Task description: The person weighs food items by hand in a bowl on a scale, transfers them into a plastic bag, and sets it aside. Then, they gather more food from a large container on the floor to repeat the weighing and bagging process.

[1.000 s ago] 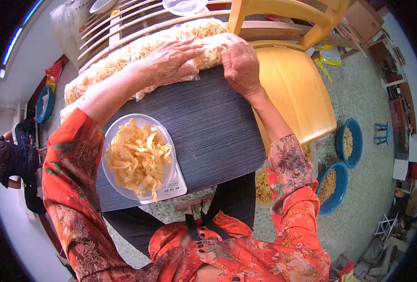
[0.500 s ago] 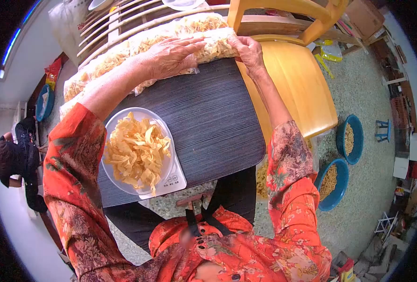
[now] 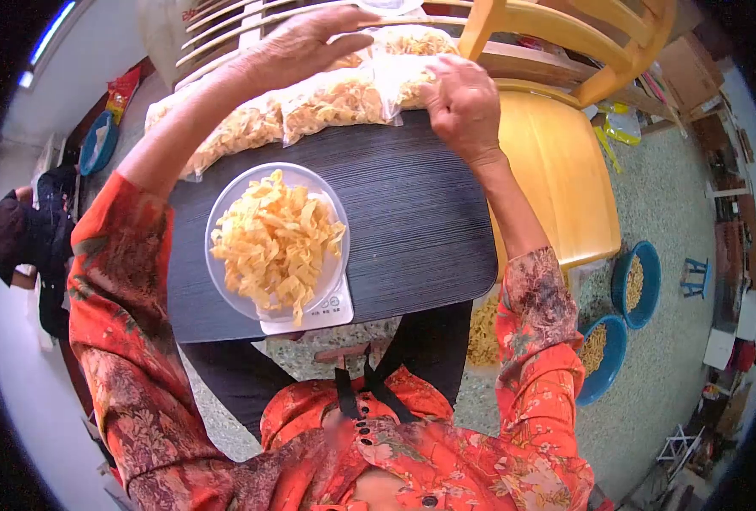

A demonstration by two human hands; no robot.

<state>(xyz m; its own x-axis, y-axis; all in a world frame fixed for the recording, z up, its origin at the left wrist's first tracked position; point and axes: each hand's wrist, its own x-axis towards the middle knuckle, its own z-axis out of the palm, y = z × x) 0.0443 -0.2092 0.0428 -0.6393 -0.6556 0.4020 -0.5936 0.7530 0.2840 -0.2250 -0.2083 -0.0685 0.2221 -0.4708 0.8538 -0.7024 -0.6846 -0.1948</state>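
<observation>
Clear plastic bags of pale yellow dried strips lie in rows along the far edge of the dark table. Above them hovers my left hand, its fingers stretched out and nothing held. My right hand is curled at the right end of the front row, against a bag; its fingertips are partly hidden. Nearer to me, a pale round plate holds a heap of loose yellowish strips. It sits on a white digital scale whose front edge with buttons shows.
A yellow wooden chair adjoins the table on the right. Blue basins with pale pieces stand on the floor. Slatted wooden furniture is behind the bags. Another person in dark clothes is at far left.
My left hand has lifted off the bags and moved up, with its fingers pointing away from the table. My right hand has gone from a pinch at the bag's end to a curled shape.
</observation>
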